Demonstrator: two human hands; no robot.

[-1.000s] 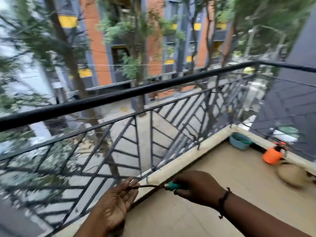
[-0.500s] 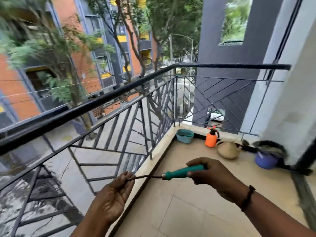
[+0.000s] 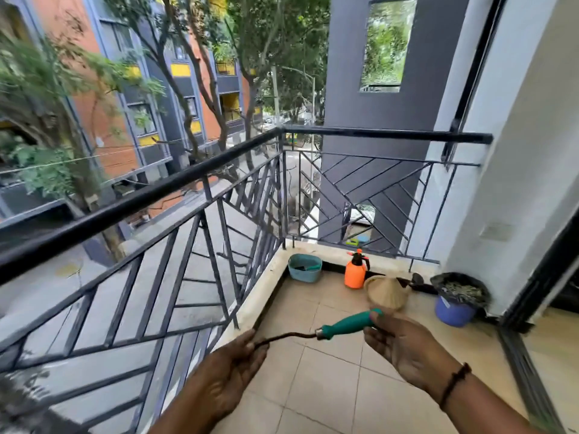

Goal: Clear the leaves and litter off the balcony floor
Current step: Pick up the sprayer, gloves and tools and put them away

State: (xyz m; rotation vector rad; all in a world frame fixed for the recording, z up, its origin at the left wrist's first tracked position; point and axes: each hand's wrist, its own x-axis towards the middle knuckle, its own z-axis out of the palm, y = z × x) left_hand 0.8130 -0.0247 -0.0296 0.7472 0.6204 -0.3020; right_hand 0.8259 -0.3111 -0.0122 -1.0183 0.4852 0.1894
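Note:
A hand tool (image 3: 344, 324) with a teal handle and a thin, dark, bent metal shaft hangs level above the tiled balcony floor (image 3: 329, 386). My right hand (image 3: 404, 349) grips the handle's far end between thumb and fingers. My left hand (image 3: 228, 371) pinches the tip of the metal shaft; what is at the very tip is hidden by the fingers. A blue bucket lined with a black bag (image 3: 457, 299) holds dry leaves by the right wall.
A black metal railing (image 3: 194, 173) runs along the left and far sides above a pale curb. In the far corner stand a teal tub (image 3: 304, 267), an orange spray bottle (image 3: 355, 270) and a woven straw hat or basket (image 3: 387, 292). A sliding-door track (image 3: 520, 364) lies at right.
My view has swung right and down from the street to the balcony's far corner. Both hands keep the tool, which has risen slightly; my right hand's grip has loosened toward the handle's end.

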